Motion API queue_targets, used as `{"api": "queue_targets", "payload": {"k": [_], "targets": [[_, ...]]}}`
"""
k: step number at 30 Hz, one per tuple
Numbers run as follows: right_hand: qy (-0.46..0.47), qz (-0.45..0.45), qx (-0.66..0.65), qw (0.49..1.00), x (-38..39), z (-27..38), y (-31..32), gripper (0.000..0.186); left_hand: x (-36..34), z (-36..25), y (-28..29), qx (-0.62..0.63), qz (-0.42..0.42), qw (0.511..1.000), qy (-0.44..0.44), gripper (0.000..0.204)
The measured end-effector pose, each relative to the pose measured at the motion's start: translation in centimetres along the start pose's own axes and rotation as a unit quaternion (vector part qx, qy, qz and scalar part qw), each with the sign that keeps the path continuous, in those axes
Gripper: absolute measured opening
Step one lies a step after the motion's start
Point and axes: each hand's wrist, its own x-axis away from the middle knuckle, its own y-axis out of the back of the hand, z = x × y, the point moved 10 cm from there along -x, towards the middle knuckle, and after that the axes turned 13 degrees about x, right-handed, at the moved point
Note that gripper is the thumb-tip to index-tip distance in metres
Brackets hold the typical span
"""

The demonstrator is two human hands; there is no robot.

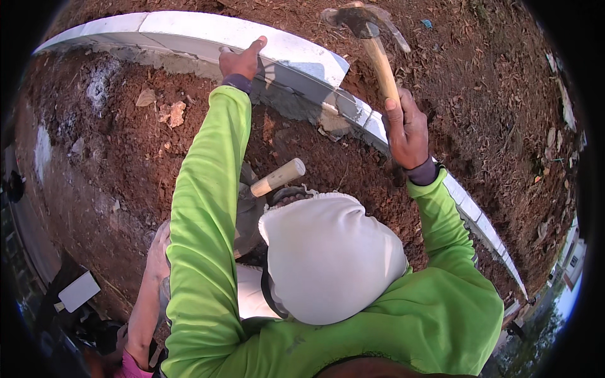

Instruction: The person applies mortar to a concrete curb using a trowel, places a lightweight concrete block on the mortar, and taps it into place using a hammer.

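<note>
My left hand (241, 62) is at the near edge of a long white curb block (233, 34), thumb up on its top face; its other fingers are partly hidden. In my right hand (408, 129) is the wooden handle of a hammer (380, 66), fingers wrapped round it. The dark and grey hammer head is raised at the upper right, beyond the block's right end. A short round wooden handle (278, 177) sticks up between my arms; whatever it belongs to is mostly hidden.
Grey mortar (283, 103) runs under the curved curb row (482, 223). Reddish soil (126, 183) lies around it. A rounded white cloth-covered shape (334, 258) fills the space before my chest. Another person's arm (148, 296) reaches in at lower left, near a white box-like thing (79, 292).
</note>
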Motion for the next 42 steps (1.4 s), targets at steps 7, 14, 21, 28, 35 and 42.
{"api": "queue_targets", "payload": {"k": [7, 14, 21, 28, 35, 42], "targets": [[0.000, 0.080, 0.084, 0.993, 1.9, -3.3, -2.4, 0.025, -1.1, 0.7, -0.4, 0.023, 0.003, 0.999, 0.033, 0.125], [-0.017, 0.037, 0.044, 0.998, 3.0, -3.0, -2.0, 0.029, -1.2, 0.9, -0.1, 0.009, 0.012, 1.000, -0.015, 0.127], [-0.083, 0.140, -0.013, 0.987, 2.2, -4.9, -2.9, 0.035, 0.2, -0.6, 0.0, 0.007, 0.012, 1.000, -0.007, 0.123], [-0.032, 0.127, 0.109, 0.985, 2.7, -4.6, -3.3, 0.029, -1.3, 0.8, 0.9, -0.007, 0.013, 0.999, -0.029, 0.123], [0.006, 0.068, 0.130, 0.989, 3.1, -4.8, -3.1, 0.025, -0.6, 0.6, -1.4, 0.046, 0.047, 0.998, 0.006, 0.128], [-0.006, 0.126, 0.067, 0.990, 0.2, -1.4, -3.6, 0.029, -0.5, 0.2, 1.3, -0.069, 0.003, 0.997, -0.024, 0.133]]}}
